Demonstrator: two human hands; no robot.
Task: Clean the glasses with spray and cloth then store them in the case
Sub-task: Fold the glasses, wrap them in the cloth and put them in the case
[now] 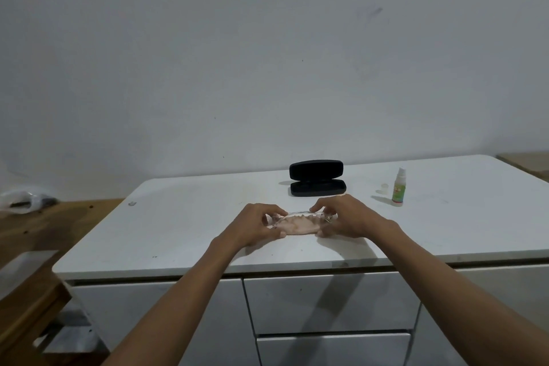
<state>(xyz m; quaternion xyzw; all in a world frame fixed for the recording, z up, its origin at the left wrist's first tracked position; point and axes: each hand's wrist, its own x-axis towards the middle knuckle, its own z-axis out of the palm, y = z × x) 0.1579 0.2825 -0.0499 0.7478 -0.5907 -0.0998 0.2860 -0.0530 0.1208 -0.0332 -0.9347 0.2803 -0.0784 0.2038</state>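
Clear-framed glasses [298, 213] are held between my two hands just above a pale pink cloth [297, 226] lying on the white cabinet top [184, 226]. My left hand [255, 224] pinches the left end of the frame, and my right hand [346, 217] pinches the right end. Behind them a black glasses case [317, 178] stands open, its lid upright. A small spray bottle [398, 187] with a green label stands to the right, its clear cap [385, 188] off beside it.
The white cabinet has drawers [329, 300] below its front edge. A wooden surface [44, 226] lies to the left with a plastic bag [22, 200] on it. A plain wall rises behind the cabinet.
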